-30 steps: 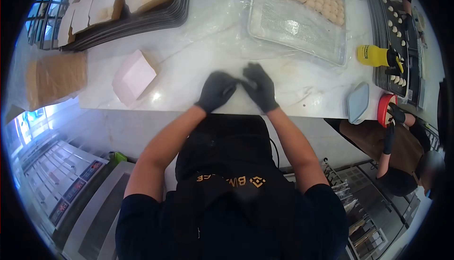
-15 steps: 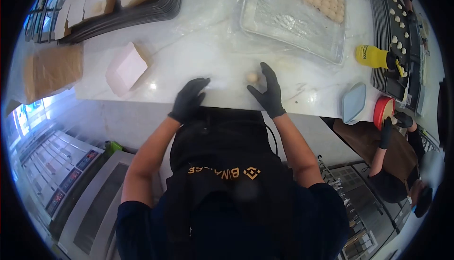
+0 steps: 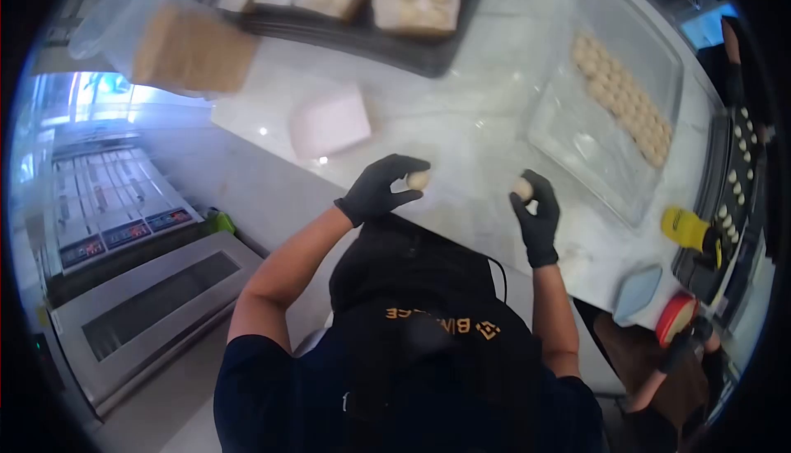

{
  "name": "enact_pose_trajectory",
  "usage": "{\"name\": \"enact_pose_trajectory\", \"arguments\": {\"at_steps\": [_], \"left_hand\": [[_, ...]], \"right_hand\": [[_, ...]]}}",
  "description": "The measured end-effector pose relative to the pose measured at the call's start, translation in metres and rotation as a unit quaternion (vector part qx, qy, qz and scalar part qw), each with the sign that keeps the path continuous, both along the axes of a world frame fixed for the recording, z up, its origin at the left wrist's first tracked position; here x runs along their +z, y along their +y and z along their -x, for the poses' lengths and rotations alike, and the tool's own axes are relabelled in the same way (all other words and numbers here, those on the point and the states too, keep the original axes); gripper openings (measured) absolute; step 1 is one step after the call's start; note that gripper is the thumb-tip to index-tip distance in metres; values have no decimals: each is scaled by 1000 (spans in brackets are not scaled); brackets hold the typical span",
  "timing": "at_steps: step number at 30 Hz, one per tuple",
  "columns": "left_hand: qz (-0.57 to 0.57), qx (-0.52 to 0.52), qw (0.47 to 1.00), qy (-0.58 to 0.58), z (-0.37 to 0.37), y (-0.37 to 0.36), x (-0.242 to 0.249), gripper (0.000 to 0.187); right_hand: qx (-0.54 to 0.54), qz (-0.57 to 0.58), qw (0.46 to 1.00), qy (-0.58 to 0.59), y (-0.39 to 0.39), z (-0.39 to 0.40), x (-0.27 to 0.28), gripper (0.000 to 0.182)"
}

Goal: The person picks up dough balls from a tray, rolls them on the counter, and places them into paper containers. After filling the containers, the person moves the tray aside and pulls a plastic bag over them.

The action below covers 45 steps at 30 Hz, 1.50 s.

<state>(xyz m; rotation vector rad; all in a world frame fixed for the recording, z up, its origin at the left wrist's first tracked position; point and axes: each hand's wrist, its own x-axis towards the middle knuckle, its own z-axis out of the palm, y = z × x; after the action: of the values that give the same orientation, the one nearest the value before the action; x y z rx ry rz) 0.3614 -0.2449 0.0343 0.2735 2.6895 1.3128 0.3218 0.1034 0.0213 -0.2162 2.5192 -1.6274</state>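
Both of my hands wear black gloves and are over the near part of the white marble table (image 3: 461, 115). In my left hand (image 3: 381, 190), a pale round dough ball (image 3: 418, 180) sits between the thumb and the fingers. A second dough ball (image 3: 522, 188) is held in the curled fingers of my right hand (image 3: 539, 215). Beyond my right hand lies a clear plastic tray (image 3: 568, 174) with rows of similar dough balls (image 3: 624, 98). A white paper box (image 3: 331, 123) stands beyond my left hand, blurred.
A dark baking tray (image 3: 354, 41) bears white paper boxes, one with dough balls inside. Bread-brown wrapped material (image 3: 194, 51) lies at the left. On the right are a yellow bottle (image 3: 685, 229), a blue lid (image 3: 638, 292), a red-rimmed tub (image 3: 677, 319) and a co-worker's gloved hands.
My view has turned, so the table appears shifted and tilted. A dough ball is now in each hand; before, one lay beside my right hand and both hands were open.
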Motion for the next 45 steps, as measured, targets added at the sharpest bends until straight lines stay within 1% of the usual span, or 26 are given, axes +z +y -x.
{"name": "enact_pose_trajectory", "arguments": {"at_steps": [1, 2, 4, 6, 7, 9, 11, 12, 13, 14, 16, 21, 25, 26, 28, 29, 30, 32, 34, 35, 36, 37, 38, 40, 43, 45], "left_hand": [[-23, 19, 999, 35, 14, -14, 26, 46], [-48, 33, 996, 69, 27, -28, 50, 45], [20, 80, 983, 167, 75, -87, 86, 50], [65, 92, 957, 267, 138, -160, 100, 49], [32, 75, 955, 284, 177, -188, 103, 47], [-14, 56, 951, 302, 235, -228, 94, 45], [149, -34, 940, 305, 279, -256, 81, 42], [231, -78, 921, 303, 295, -266, 74, 40], [223, -82, 923, 302, 307, -271, 69, 40], [252, -78, 920, 290, 316, -269, 66, 39], [308, -71, 912, 260, 328, -262, 59, 35], [293, -87, 911, 278, 328, -259, 52, 33], [327, -99, 916, 209, 335, -255, 54, 30], [304, -108, 920, 224, 336, -260, 52, 30], [246, -128, 927, 253, 339, -267, 45, 32], [209, -128, 929, 276, 337, -268, 46, 32], [168, -132, 930, 298, 335, -271, 47, 33], [212, -117, 883, 402, 332, -274, 36, 36], [247, -134, 862, 421, 325, -253, 46, 31], [261, -145, 875, 381, 325, -246, 46, 28], [284, -154, 884, 338, 324, -241, 47, 26], [282, -159, 880, 348, 321, -240, 57, 26], [303, -132, 881, 339, 316, -236, 61, 25], [333, -109, 877, 329, 303, -210, 74, 24], [273, -50, 890, 361, 286, -157, 106, 28], [168, -34, 910, 377, 255, -54, 117, 31]], "right_hand": [[5, 8, 1000, 9, -15, 16, 8, 44], [-16, 15, 997, 76, -29, 31, 19, 44], [-18, -23, 976, 216, -64, 63, 58, 44], [17, -81, 945, 316, -120, 110, 100, 44], [33, -99, 934, 341, -152, 134, 113, 45], [129, 22, 950, 282, -227, 182, 125, 44], [184, 118, 952, 216, -305, 230, 115, 44], [199, 42, 946, 253, -335, 253, 104, 43], [213, -33, 934, 285, -358, 273, 93, 43], [211, -40, 936, 279, -374, 293, 81, 43], [248, -223, 877, 347, -395, 318, 60, 42], [289, -306, 874, 243, -406, 327, 59, 38], [280, -287, 888, 226, -401, 326, 61, 36], [276, -230, 894, 267, -399, 322, 62, 35], [263, -122, 895, 340, -380, 312, 66, 33], [257, -136, 898, 331, -359, 299, 70, 33], [195, -67, 921, 330, -334, 279, 78, 33], [58, 58, 938, 337, -277, 245, 101, 32], [-19, -14, 957, 288, -193, 213, 89, 32], [-78, -42, 967, 239, -153, 198, 72, 33], [-118, -15, 975, 186, -111, 192, 48, 32], [-158, 19, 977, 140, -73, 190, 27, 31], [-164, 20, 976, 139, -36, 189, 14, 31], [-237, -208, 932, 178, 26, 193, -5, 30], [-184, -202, 934, 228, 74, 240, -14, 31], [-94, -239, 926, 277, 82, 273, -33, 31]]}}
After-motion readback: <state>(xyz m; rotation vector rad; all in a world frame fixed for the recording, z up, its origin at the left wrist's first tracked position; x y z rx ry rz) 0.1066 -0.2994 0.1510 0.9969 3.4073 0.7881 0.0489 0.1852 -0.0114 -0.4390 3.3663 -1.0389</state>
